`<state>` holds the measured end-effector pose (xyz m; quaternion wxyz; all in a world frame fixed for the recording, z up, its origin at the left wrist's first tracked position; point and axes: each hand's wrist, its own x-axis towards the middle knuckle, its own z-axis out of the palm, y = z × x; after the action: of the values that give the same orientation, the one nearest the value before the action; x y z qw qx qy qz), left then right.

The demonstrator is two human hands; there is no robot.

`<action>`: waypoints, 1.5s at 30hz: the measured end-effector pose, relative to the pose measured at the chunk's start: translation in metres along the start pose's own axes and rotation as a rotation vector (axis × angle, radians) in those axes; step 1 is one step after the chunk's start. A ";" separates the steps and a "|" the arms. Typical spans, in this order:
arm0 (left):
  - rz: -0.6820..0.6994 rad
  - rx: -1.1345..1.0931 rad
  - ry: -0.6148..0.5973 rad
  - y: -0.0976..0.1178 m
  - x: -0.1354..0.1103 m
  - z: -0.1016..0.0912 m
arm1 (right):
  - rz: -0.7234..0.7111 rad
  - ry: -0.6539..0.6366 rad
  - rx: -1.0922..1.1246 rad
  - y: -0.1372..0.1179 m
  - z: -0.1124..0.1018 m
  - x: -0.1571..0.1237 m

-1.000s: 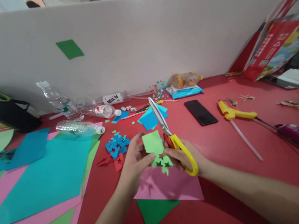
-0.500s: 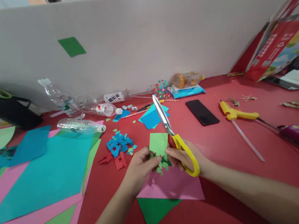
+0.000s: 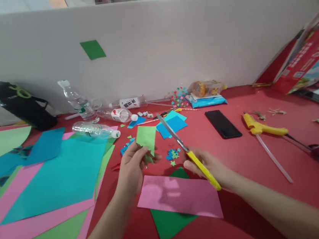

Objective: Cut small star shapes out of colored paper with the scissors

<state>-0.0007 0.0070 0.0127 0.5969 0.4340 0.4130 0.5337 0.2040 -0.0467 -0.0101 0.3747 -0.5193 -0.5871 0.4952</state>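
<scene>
My left hand [image 3: 132, 161] pinches a light green piece of paper [image 3: 147, 136] and smaller green scraps under it, held above the red table. In my right hand [image 3: 206, 164] is a pair of scissors [image 3: 184, 147] with yellow handles, blades pointing up and to the left, apart from the paper. Between the hands lies a small pile of blue and green paper stars [image 3: 173, 154]. Nearer to me, a pink sheet [image 3: 180, 197] rests over a dark green sheet [image 3: 171, 225]. Blue scraps [image 3: 124, 148] are partly hidden behind my left hand.
Large coloured sheets [image 3: 59, 180] cover the left side. Plastic bottles [image 3: 94, 130] and a black flask [image 3: 22, 106] stand or lie at the back, before a white partition [image 3: 151, 51]. A phone [image 3: 223, 123] and a yellow glue gun [image 3: 264, 126] lie on the right.
My hands have moved apart. The left has carried the green paper left and up, over the scraps. The scissors have tilted further left, and the star pile now shows.
</scene>
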 end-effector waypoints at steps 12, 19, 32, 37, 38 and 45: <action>0.063 0.000 0.029 0.006 0.008 -0.025 | 0.026 -0.292 -0.227 -0.008 -0.006 -0.006; 0.015 0.051 -0.018 0.000 0.007 -0.026 | 0.093 -0.290 -0.136 -0.014 -0.002 -0.007; 0.003 0.021 -0.042 0.001 0.005 -0.022 | 0.210 -0.274 -0.003 -0.002 0.003 -0.009; 0.013 -0.041 -0.030 0.003 0.006 -0.019 | 0.257 -0.229 0.004 -0.003 0.004 -0.009; 0.002 -0.055 -0.021 0.003 0.006 -0.018 | 0.260 -0.231 0.002 -0.002 0.004 -0.009; -0.027 -0.131 0.006 0.003 0.006 -0.015 | 0.221 -0.224 -0.043 -0.002 0.003 -0.010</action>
<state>-0.0158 0.0142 0.0110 0.6299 0.3867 0.3846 0.5529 0.2027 -0.0570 -0.0077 0.2387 -0.5302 -0.5748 0.5757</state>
